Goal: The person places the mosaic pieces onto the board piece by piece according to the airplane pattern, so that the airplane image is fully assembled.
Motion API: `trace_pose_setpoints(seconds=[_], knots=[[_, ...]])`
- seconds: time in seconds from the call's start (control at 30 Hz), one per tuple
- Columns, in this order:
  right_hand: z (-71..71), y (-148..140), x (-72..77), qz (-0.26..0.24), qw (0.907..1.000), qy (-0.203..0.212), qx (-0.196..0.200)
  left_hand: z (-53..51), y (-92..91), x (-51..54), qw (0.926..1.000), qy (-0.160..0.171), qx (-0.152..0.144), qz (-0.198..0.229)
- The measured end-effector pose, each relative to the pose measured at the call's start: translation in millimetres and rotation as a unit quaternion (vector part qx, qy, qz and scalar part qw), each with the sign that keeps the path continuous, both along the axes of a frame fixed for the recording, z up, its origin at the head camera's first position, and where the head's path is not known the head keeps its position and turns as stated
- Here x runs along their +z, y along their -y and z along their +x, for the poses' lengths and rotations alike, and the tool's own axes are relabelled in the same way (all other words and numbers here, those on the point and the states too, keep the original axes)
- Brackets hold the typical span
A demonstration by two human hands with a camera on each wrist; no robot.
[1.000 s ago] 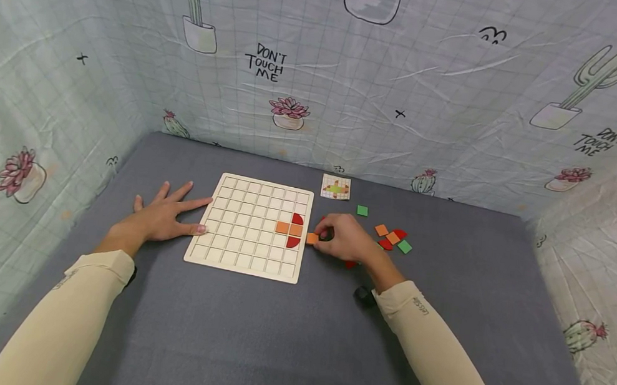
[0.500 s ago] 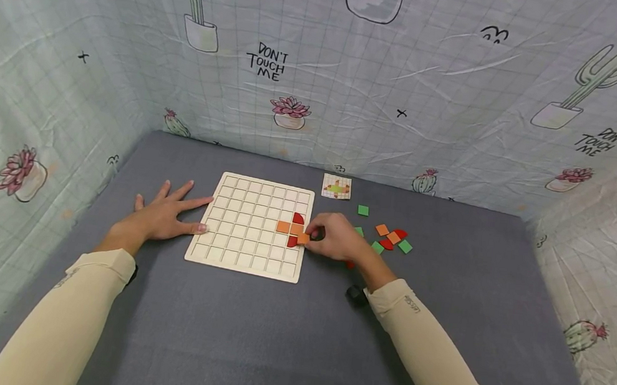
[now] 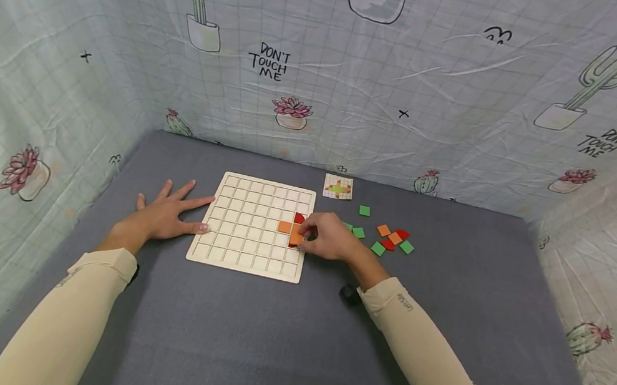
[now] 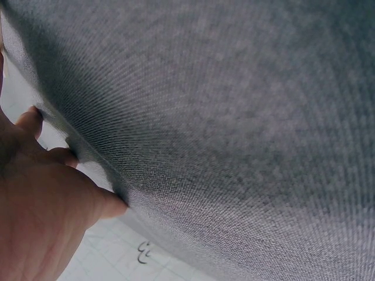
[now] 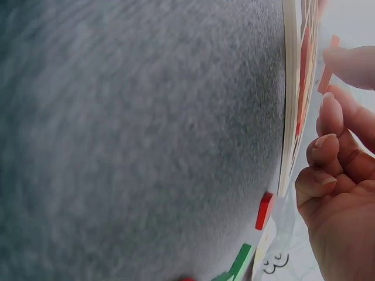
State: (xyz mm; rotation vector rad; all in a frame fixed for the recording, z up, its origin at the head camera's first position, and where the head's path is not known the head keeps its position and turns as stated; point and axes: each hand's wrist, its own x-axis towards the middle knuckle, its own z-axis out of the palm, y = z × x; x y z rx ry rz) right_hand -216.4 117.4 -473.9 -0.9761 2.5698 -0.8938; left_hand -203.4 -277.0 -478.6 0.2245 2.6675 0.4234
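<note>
My left hand (image 3: pixel 162 215): palm down, fingers spread on the grey tabletop (image 3: pixel 232 329), thumb and index tips at the left edge of the pale grid board (image 3: pixel 241 210). My right hand (image 3: pixel 332 236): thumb and index finger pinching an orange square (image 5: pixel 326 79) over the right part of the board, other fingers curled in; right wrist view has the square tilted above the surface.

In the way: my right hand and the held square block some of the board's right edge and the pieces below. On the board by my fingertips, an orange tile (image 3: pixel 285 227) and a red piece (image 3: pixel 299 218), partly covered; another red sliver shows under the held square.

Around: pattern card (image 3: pixel 338 187) beyond the board's far right corner. Lone green square (image 3: pixel 365 211) near it. Two green pieces (image 3: pixel 358 232) just beside my right hand. Farther right, a loose cluster of orange, red and green pieces (image 3: pixel 396 239), some touching. Black object (image 3: pixel 350 295) by my right cuff. Cactus-print cloth (image 3: pixel 354 84) behind and at both sides.

Writing: "DON'T TOUCH ME" (image 3: pixel 271 61) on the cloth, again at right; cut-off letters far left. Small lettering (image 3: pixel 404 301) on my right sleeve, too small to read surely.
</note>
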Motion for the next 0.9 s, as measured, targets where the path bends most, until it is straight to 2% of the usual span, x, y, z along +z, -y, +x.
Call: trace_pose_setpoints(seconds=[0.9], knots=[[0.8,22,-8.2,0.006,0.9998,-0.02,0.001,1.2,-0.2,1.6,1.0,-0.002,0.002,-0.002]])
